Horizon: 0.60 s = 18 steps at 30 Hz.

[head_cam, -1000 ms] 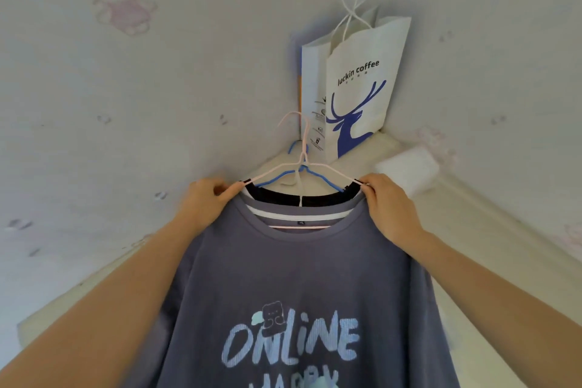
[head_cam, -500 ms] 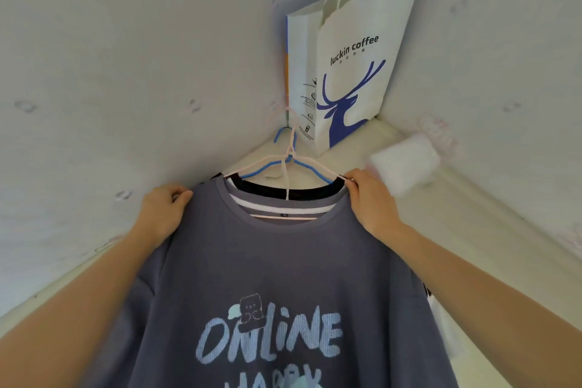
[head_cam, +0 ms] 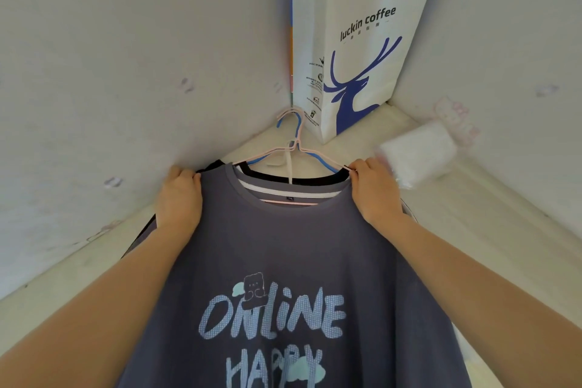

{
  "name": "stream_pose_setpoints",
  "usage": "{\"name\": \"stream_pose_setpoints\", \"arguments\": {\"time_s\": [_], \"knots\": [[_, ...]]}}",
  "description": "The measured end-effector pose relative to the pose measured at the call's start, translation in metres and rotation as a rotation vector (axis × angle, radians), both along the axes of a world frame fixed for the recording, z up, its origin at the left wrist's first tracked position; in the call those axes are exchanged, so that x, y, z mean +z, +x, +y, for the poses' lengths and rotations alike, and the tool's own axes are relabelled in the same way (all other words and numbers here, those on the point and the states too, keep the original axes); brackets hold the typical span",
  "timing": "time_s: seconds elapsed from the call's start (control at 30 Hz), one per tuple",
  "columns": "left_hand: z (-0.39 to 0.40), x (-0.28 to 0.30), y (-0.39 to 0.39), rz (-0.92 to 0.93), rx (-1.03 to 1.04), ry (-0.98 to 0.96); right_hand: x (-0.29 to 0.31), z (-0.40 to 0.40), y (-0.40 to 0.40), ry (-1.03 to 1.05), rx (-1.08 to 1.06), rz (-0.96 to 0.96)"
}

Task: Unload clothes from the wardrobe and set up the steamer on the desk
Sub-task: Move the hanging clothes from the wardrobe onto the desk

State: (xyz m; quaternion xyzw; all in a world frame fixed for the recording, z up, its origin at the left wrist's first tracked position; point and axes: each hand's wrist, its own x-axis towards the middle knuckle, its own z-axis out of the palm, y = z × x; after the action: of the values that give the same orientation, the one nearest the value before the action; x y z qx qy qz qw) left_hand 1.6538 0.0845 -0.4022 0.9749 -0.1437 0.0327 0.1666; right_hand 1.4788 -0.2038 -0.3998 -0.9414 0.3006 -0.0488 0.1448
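while both hands grip its shoulders, i hold the grey t-shirt (head_cam: 283, 249) up in front of a wall corner.
my left hand (head_cam: 180, 195) pinches the left shoulder and my right hand (head_cam: 374, 190) pinches the right one, beside the end of the pink hanger (head_cam: 294, 148). a blue hanger (head_cam: 285, 121) and dark clothes sit behind it. a white paper bag (head_cam: 362, 41) stands in the corner, with a white packet (head_cam: 419, 151) near my right hand.
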Motion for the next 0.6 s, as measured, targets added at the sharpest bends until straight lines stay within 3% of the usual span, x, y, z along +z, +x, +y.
{"name": "stream_pose_setpoints", "arguments": {"time_s": [0.27, 0.47, 0.6], "knots": [[0.002, -0.002, -0.034, -0.187, -0.197, 0.204, 0.005, 0.007, -0.004, -0.175, 0.034, 0.085], [0.002, -0.011, -0.077, -0.056, -0.313, 0.297, 0.007, 0.033, -0.030, -0.132, 0.088, 0.054], [0.003, -0.009, -0.100, 0.018, -0.315, 0.268, 0.010, 0.057, -0.059, -0.111, 0.110, 0.167]]}}
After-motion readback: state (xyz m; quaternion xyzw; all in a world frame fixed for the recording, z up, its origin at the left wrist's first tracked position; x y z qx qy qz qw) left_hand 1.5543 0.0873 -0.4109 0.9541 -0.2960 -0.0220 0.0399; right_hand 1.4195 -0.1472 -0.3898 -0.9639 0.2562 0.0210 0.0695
